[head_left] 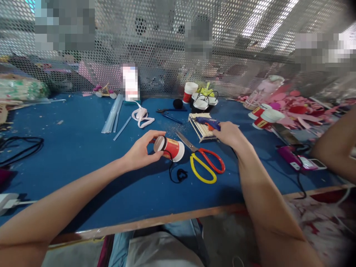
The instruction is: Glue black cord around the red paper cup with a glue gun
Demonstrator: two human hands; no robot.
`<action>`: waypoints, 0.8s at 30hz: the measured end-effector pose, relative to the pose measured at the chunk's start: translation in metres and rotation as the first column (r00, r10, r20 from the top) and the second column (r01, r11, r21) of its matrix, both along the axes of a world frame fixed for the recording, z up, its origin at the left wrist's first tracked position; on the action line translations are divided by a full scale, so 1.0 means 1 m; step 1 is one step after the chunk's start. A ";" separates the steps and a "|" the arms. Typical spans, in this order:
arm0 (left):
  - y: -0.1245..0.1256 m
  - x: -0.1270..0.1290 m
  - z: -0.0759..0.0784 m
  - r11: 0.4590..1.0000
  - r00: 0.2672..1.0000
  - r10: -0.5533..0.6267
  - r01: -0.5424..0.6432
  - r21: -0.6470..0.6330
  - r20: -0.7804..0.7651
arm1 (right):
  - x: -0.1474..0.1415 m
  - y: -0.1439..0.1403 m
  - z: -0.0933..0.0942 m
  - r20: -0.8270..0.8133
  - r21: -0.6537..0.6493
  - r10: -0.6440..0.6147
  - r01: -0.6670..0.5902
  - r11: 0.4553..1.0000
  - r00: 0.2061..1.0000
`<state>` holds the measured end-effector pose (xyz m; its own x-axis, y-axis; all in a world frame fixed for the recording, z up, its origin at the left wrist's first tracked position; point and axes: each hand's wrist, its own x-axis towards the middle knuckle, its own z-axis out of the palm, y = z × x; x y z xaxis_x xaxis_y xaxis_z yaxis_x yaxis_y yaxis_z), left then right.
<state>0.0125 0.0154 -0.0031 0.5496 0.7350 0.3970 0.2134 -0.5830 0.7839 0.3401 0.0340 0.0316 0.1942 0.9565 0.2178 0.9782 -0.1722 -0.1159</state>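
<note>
My left hand [146, 150] grips a red paper cup [172, 148] tipped on its side, fingers round its base end. Black cord [182, 175] wraps that end, and its loose tail curls on the table below. My right hand [229, 132] is closed on the handle of a blue hot glue gun [207, 121] with an orange trigger. The gun's nozzle lies over a small rack of wooden sticks [201, 131]. Between the hands are scissors [198, 150] with one red and one yellow handle, blades partly apart.
Glue sticks [112, 115], white ribbon [141, 116], pliers [171, 113] and a ball of black cord [178, 104] lie farther back. Upright cups [190, 92] stand behind. Pink scraps [300, 107] and cups [268, 118] are at right, near another person's arm [338, 144]. Perforated metal [161, 48] closes the back.
</note>
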 end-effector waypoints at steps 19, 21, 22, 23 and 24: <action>0.003 -0.002 0.004 0.993 0.999 -0.030 0.034 -0.114 0.034 | -0.055 -0.054 0.015 -0.742 0.122 0.262 -0.260 0.958 0.617; 0.004 -0.003 0.003 0.992 0.999 -0.029 0.033 -0.122 0.041 | -0.069 -0.065 0.020 -0.749 0.128 0.319 -0.345 0.930 0.581; 0.005 -0.003 0.002 0.992 0.999 -0.030 0.035 -0.125 0.045 | -0.074 -0.069 0.021 -0.757 0.131 0.336 -0.373 0.919 0.560; 0.006 -0.003 0.002 0.991 0.998 -0.030 0.036 -0.126 0.051 | -0.078 -0.072 0.022 -0.763 0.136 0.343 -0.383 0.914 0.548; 0.006 -0.003 0.001 0.991 0.998 -0.027 0.034 -0.126 0.055 | -0.081 -0.074 0.021 -0.762 0.131 0.341 -0.385 0.914 0.550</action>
